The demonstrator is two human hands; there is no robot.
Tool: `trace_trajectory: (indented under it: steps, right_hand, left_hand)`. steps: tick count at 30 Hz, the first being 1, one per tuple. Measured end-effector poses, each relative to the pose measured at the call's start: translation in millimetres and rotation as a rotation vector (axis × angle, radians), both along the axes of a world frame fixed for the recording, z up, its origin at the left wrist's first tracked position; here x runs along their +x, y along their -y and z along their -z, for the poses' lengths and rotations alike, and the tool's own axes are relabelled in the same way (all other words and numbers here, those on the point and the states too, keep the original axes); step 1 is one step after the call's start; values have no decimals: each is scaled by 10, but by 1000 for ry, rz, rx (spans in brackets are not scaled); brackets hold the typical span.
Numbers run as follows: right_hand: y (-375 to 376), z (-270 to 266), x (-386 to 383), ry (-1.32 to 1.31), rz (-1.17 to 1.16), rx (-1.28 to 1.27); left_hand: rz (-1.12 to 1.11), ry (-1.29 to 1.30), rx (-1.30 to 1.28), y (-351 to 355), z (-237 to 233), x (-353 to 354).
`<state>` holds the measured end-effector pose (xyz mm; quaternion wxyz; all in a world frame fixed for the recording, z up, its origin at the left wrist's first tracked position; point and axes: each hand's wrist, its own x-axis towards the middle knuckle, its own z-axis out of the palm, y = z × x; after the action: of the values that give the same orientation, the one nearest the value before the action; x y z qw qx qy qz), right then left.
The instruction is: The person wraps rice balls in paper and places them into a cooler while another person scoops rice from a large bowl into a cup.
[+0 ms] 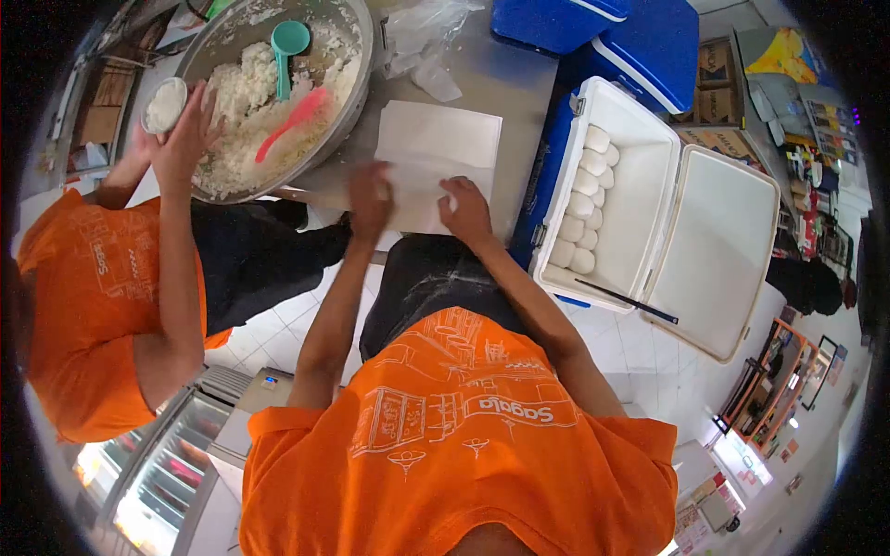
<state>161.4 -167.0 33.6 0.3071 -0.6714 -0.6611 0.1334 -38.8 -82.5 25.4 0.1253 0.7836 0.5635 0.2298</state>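
Observation:
White paper sheets (440,130) lie on the metal table before me, with a crease or upper edge running across them. My right hand (466,211) is at the right part of the sheets, its fingers curled and pinched on the paper. Over the left edge is my left hand (371,202), smeared by motion, so its fingers cannot be made out.
At left, a large metal bowl (369,56) holds white rice, a green scoop (284,57) and a pink paddle (292,123). A co-worker's hands (181,130) hold a small bowl of rice (167,105). At right, an open cooler (640,176) contains several white rounded packets (584,206).

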Motion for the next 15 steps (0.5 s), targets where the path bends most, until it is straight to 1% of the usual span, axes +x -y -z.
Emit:
trace_trajectory:
  steps: [1, 2, 3, 4, 5, 6, 7, 8, 9, 10, 11, 12, 13, 14, 15]
  right_hand:
    - [-7, 96, 24, -300, 135, -78]
    - [-35, 203, 66, -600, 268, -150]
    - [-57, 359, 177, -599, 275, -147]
    - [-76, 534, 329, -601, 306, -272]
    - [-109, 621, 412, -603, 339, -393]
    - [-159, 486, 413, -601, 351, -391]
    - [-268, 207, 407, -345, 386, -487]
    - [-313, 48, 366, -89, 414, -584]
    - [-279, 62, 311, -93, 421, -591]
    - [-300, 82, 292, 41, 354, -356]
    - [-347, 98, 298, 176, 284, -115]
    - [-293, 230, 292, 178, 295, -116]
    - [-186, 433, 289, 167, 200, -174]
    - [-164, 528, 321, 161, 101, -222]
    - [-108, 445, 317, 106, 62, -406]
  left_hand:
    - [195, 227, -59, 120, -151, 318]
    - [388, 455, -116, 164, -234, 475]
    - [396, 457, -117, 103, -10, 408]
    - [359, 546, -213, -20, 413, 318]
    - [325, 635, -309, -188, 664, 290]
    - [336, 637, -314, -342, 657, 308]
    - [352, 388, -393, -507, 553, 326]
    - [362, 134, -469, -602, 419, 307]
    - [263, 41, -282, -597, 235, 403]
    - [270, 41, -278, -659, 168, 403]
    - [460, -60, -225, -740, 98, 425]
    - [652, -166, -177, -740, 78, 419]
    - [663, -165, -181, -660, 197, 348]
    - [729, -129, -187, -592, 401, 254]
    - [793, -92, -190, -567, 494, 211]
